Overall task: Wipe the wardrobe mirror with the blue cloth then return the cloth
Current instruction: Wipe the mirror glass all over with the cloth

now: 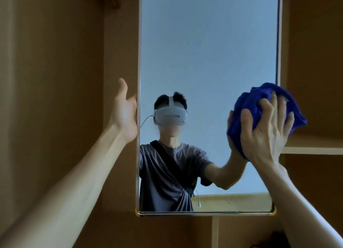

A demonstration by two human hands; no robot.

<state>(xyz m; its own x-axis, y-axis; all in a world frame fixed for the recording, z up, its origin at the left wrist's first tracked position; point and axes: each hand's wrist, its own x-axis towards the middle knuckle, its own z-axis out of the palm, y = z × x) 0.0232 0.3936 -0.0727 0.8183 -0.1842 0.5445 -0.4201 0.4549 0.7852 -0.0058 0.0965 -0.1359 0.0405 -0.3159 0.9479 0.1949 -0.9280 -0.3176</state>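
Note:
The tall wardrobe mirror point(207, 53) hangs straight ahead in a thin metal frame. A bunched blue cloth point(246, 108) lies flat against the glass at its right edge, about mid-height. My right hand point(267, 129) presses on the cloth with the fingers spread over it. My left hand point(126, 114) grips the mirror's left edge at about the same height, thumb up, fingers hidden behind the frame. The glass reflects a person in a dark T-shirt with a headset.
Brown wardrobe panels point(55, 80) surround the mirror. A pale wooden shelf point(313, 145) runs to the right behind my right hand, with open compartments above and below it. A vertical divider point(215, 231) stands under the mirror's lower edge.

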